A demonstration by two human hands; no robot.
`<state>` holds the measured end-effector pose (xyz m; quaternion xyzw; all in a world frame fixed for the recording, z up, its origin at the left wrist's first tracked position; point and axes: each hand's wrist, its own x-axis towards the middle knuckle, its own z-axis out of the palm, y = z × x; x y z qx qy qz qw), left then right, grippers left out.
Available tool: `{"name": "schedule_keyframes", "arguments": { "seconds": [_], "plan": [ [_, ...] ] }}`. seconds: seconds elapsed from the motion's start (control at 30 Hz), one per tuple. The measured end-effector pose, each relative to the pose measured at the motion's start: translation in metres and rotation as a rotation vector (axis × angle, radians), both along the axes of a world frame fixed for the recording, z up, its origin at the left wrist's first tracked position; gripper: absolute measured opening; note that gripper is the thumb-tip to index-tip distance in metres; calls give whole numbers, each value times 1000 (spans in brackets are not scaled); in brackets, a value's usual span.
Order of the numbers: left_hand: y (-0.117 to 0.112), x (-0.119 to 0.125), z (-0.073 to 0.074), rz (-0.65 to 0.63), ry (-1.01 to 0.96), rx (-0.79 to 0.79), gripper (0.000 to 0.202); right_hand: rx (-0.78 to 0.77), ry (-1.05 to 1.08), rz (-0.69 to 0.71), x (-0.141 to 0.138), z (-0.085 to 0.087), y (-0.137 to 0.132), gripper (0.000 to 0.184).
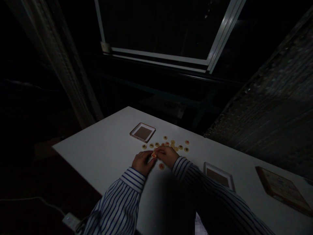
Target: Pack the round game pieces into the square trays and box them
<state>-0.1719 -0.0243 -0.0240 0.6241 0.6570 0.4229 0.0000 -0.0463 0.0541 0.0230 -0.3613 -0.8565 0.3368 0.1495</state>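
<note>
Several small round tan game pieces (171,144) with red or dark marks lie scattered on a white table (107,153). My left hand (142,162) and my right hand (167,154) meet over them, fingers pinched together on one round piece (154,155) between the fingertips. Another piece (161,166) lies just below my right hand. Both arms wear blue-and-white striped sleeves.
A square tray (142,132) with a pale rim lies beyond the pieces. A second square tray (218,176) sits to the right, and a wooden board (283,191) lies near the table's right edge. A window frame (158,57) and dark surroundings lie beyond.
</note>
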Motion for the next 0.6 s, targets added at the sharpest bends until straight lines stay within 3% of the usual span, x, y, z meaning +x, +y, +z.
{"name": "schedule_keyframes", "arguments": {
  "seconds": [0.33, 0.6],
  "plan": [
    [-5, -11, -5, 102, 6, -18, 28, 53, 11, -29, 15, 10, 1, 22],
    [-17, -39, -13, 178, 207, -120, 26, 379, -308, -21, 36, 19, 8, 26]
  ]
}}
